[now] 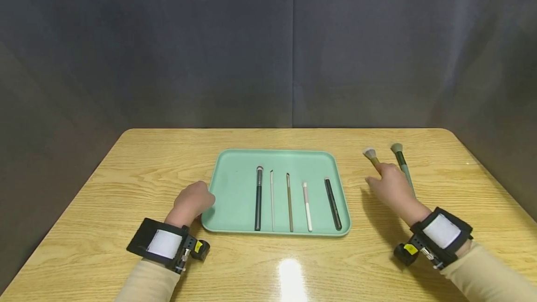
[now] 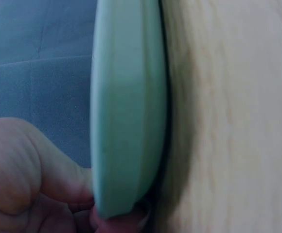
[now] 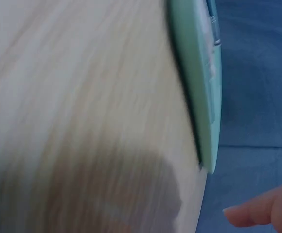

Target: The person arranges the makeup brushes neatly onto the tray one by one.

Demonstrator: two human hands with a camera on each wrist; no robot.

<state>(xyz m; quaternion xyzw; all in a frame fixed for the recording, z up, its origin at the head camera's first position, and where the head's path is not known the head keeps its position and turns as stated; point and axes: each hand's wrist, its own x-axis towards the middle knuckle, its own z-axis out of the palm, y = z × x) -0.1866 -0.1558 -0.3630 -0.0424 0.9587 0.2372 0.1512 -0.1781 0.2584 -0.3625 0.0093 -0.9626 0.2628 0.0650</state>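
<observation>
A mint-green tray (image 1: 237, 190) lies on the table with several makeup brushes in a row. My left hand (image 1: 192, 202) grips its left edge; in the left wrist view thumb and fingers (image 2: 68, 187) pinch the rim. On the right, my right hand (image 1: 394, 190) is over a brush with a pale head and tan handle (image 1: 371, 154), hiding most of its handle. Its thumb (image 3: 250, 213) sticks out straight, apart from that handle, while the other fingers are hidden. Beside the hand lies a green-handled brush (image 1: 401, 160), its lower end partly covered.
In the tray are a large black brush (image 1: 258, 199), a thin white brush (image 1: 272, 202), a thin tan brush (image 1: 289, 202), a pink-and-white brush (image 1: 307, 206) and a short black brush (image 1: 333, 204). Dark cloth (image 1: 268, 50) hangs behind the wooden table (image 1: 235, 264).
</observation>
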